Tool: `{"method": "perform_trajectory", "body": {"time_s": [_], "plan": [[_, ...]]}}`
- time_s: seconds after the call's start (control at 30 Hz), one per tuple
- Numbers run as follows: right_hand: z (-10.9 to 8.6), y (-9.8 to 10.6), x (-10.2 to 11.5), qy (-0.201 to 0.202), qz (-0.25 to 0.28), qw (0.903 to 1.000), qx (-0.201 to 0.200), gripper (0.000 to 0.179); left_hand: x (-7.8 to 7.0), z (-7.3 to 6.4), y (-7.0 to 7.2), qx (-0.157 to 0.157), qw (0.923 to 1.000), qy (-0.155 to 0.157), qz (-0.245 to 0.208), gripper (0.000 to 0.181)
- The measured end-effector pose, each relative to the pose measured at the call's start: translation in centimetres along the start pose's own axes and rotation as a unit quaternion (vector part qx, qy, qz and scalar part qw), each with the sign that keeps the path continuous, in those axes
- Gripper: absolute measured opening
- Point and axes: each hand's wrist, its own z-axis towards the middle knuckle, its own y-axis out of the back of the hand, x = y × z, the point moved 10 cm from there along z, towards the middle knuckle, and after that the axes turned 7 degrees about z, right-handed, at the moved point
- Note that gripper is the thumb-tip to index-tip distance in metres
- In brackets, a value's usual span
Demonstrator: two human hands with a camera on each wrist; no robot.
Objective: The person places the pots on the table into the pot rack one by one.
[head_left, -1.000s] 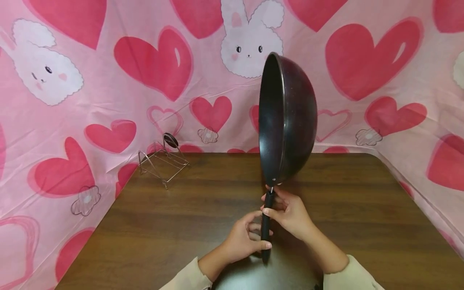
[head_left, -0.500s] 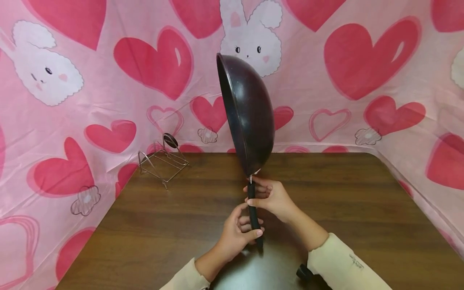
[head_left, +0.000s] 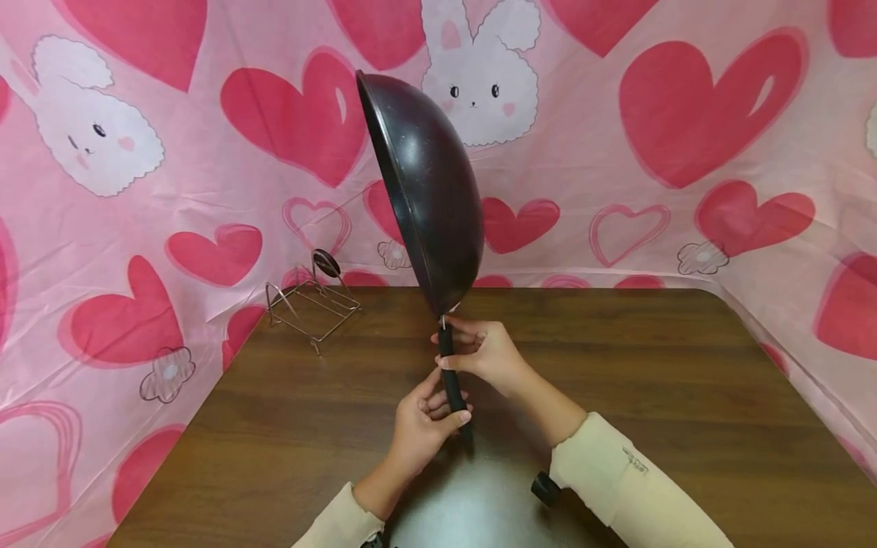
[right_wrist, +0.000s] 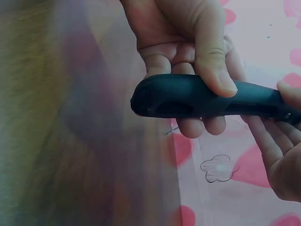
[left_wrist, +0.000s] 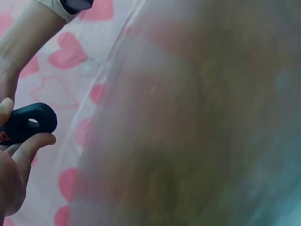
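Both hands hold a dark, deep wok (head_left: pixel 432 183) upright by its black handle (head_left: pixel 452 384) above the table. Its bowl points up, leaning left, with the outer side toward the head camera and the inside mostly hidden. My left hand (head_left: pixel 421 422) grips the lower handle, thumb across the front. Higher up, just below the metal neck, my right hand (head_left: pixel 489 354) pinches the handle between thumb and fingers. The left wrist view shows the handle's end (left_wrist: pixel 44 117) with its hanging hole. In the right wrist view the handle (right_wrist: pixel 183 94) lies across the fingers of both hands.
A wire rack (head_left: pixel 339 323) with a dark round disc (head_left: pixel 326 263) stands at the back left of the wooden table (head_left: pixel 651 396). Behind and beside the table hangs a pink cloth (head_left: pixel 582 175) with hearts and rabbits.
Both hands have carried the wok left and slightly up. It has gone from nearly vertical to leaning left, and its outside has turned more toward the head camera.
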Motion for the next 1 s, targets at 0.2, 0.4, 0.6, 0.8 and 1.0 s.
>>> {"method": "perform_trajectory", "body": {"time_s": [0.2,0.4,0.6,0.8,1.0], "plan": [[1.9,-1.7,0.4,0.005,-0.031,0.9991,0.027,0.064,-0.6,0.4,1.9,-0.050,0.9985,-0.020,0.005,0.081],[3.8,-3.0,0.6,0.002,-0.051,0.9976,0.047,0.061,-0.9,0.7,3.1,-0.084,0.9956,-0.034,-0.024,0.081],[5.6,-4.5,0.0,-0.013,-0.041,0.9970,0.064,0.058,-1.1,1.0,4.4,-0.123,0.9893,-0.052,-0.060,0.081],[7.2,-6.5,-0.5,-0.011,-0.036,0.9944,0.099,0.053,-1.2,1.2,5.9,-0.174,0.9808,-0.054,-0.071,0.082],[8.4,-8.2,-1.2,-0.024,-0.055,0.9907,0.122,0.053,-1.2,1.3,7.1,-0.217,0.9718,-0.061,-0.070,0.078]]}}
